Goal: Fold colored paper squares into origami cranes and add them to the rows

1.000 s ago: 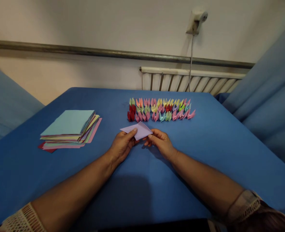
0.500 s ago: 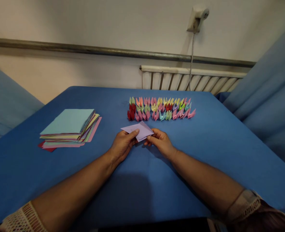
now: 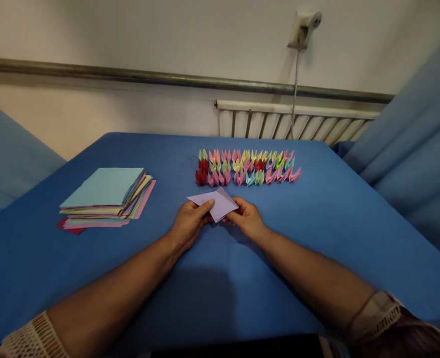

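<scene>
A folded sheet of lilac origami paper point(image 3: 220, 203) is held just above the blue table, with pointed corners to the left and right. My left hand point(image 3: 190, 219) grips its left part, the thumb lying on top and the other fingers underneath. At the lower right edge, my right hand point(image 3: 248, 219) pinches the paper; its fingertips are partly hidden below the sheet. Just beyond the hands stand rows of small folded paper cranes point(image 3: 247, 168) in pink, red, yellow, green and blue.
To the left lies a stack of coloured paper sheets point(image 3: 104, 188), light blue on top, with a red piece sticking out at the bottom. Behind the blue-covered table point(image 3: 160, 154) are a wall pipe point(image 3: 148, 76), a radiator point(image 3: 257, 107) and a socket with a cable point(image 3: 302, 32). Blue curtains point(image 3: 417, 119) hang at both sides.
The lilac paper's lower corner has dropped slightly toward me, and the right thumb has slid under its edge. The left hand keeps nearly the same hold.
</scene>
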`<action>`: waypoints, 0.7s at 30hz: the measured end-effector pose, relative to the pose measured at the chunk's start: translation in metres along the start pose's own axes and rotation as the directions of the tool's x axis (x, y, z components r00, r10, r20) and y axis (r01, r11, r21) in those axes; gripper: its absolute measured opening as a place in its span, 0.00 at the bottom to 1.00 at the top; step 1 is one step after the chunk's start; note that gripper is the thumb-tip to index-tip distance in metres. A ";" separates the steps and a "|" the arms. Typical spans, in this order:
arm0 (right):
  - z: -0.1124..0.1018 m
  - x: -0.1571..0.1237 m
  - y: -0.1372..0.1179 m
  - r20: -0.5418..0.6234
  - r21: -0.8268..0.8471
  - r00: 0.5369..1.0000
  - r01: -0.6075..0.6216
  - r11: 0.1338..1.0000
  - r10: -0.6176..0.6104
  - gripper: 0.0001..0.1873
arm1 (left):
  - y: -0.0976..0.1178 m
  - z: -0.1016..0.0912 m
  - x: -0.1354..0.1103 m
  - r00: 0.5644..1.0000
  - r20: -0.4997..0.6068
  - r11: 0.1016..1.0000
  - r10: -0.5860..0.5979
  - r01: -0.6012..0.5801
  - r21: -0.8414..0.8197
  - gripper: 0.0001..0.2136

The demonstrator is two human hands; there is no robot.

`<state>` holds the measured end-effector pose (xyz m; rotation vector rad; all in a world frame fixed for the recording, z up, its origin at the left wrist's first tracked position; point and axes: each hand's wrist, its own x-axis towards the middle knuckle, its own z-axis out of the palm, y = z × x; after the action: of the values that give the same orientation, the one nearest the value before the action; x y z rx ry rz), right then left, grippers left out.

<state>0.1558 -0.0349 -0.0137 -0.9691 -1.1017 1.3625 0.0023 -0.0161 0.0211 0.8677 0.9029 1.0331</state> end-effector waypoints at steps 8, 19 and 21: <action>0.002 -0.001 0.003 -0.129 -0.074 0.988 0.080 0.994 -0.089 0.14 | -0.009 -0.005 0.004 0.998 0.056 0.972 0.007 -0.020 0.235 0.11; 0.003 -0.012 -0.006 -0.031 -0.130 0.992 0.119 0.984 -0.124 0.15 | -0.009 -0.005 0.005 0.999 -0.043 0.984 0.012 -0.004 0.181 0.14; 0.003 -0.013 -0.009 -0.025 -0.117 0.991 0.127 0.985 -0.130 0.16 | -0.008 -0.004 0.004 0.998 -0.056 0.982 0.018 -0.007 0.187 0.14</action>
<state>0.1558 -0.0487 -0.0047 -0.9821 -1.2080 1.1861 0.0023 -0.0137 0.0113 1.0048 1.0564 0.9990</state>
